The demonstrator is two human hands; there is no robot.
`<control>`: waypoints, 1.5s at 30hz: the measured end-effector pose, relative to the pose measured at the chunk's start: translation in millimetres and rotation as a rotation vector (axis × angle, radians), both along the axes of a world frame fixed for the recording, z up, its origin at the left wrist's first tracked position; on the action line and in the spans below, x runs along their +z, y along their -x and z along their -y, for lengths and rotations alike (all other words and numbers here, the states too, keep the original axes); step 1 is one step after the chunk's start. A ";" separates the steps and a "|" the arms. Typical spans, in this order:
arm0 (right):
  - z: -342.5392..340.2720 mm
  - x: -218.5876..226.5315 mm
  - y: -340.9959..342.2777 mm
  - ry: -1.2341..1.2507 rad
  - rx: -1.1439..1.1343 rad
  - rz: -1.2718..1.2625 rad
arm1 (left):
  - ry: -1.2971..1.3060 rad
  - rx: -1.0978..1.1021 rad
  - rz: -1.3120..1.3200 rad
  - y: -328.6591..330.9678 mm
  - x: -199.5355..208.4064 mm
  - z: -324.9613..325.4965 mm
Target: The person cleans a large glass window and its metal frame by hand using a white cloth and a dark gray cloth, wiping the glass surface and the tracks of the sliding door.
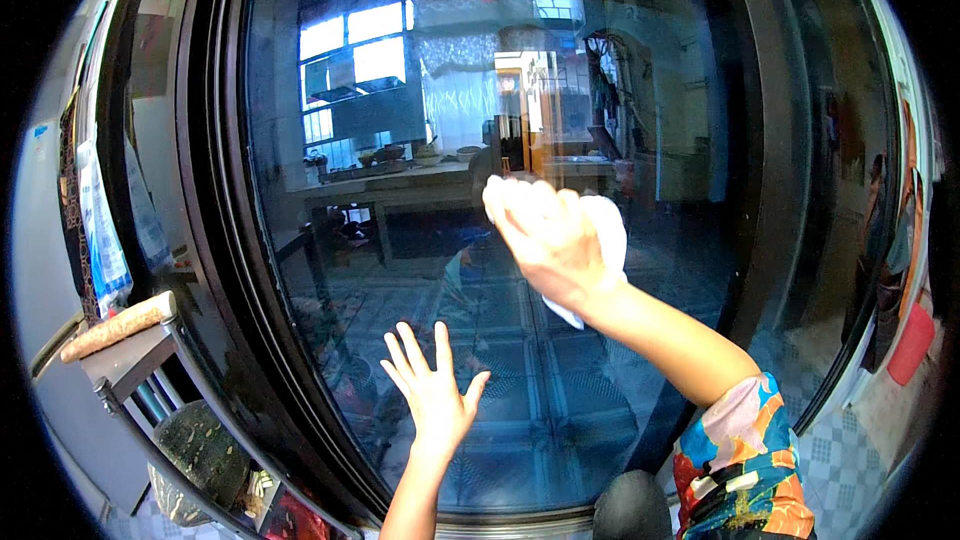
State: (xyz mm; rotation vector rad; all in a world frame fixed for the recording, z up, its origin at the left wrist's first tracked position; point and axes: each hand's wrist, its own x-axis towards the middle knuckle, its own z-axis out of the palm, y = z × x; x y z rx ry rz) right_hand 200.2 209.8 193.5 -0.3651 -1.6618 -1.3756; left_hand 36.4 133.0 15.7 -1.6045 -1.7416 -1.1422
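Note:
A large dark-framed glass door pane (590, 410) stands before me, with a room and windows showing in or through it. My right hand (545, 240) is raised near the middle of the pane, its fingers closed round a white cloth (608, 225). Part of the cloth sticks out beside the wrist and below the palm. Whether the cloth presses on the glass is hard to tell. Lower and to the left, my left hand (430, 395) is held up with fingers spread wide and holds nothing. It is at or close to the glass; contact cannot be made out.
At the left stands a metal rack (140, 365) with a tan roll (118, 328) on top. A big mottled green gourd (200, 460) sits low in it. Plastic packaging (103, 230) hangs above. A red object (910, 345) hangs at far right, over tiled floor (840, 460).

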 end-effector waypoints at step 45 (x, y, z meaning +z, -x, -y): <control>13.0 -44.7 1.8 0.197 0.313 -0.217 | 0.064 -0.017 -0.017 4.5 7.2 19.2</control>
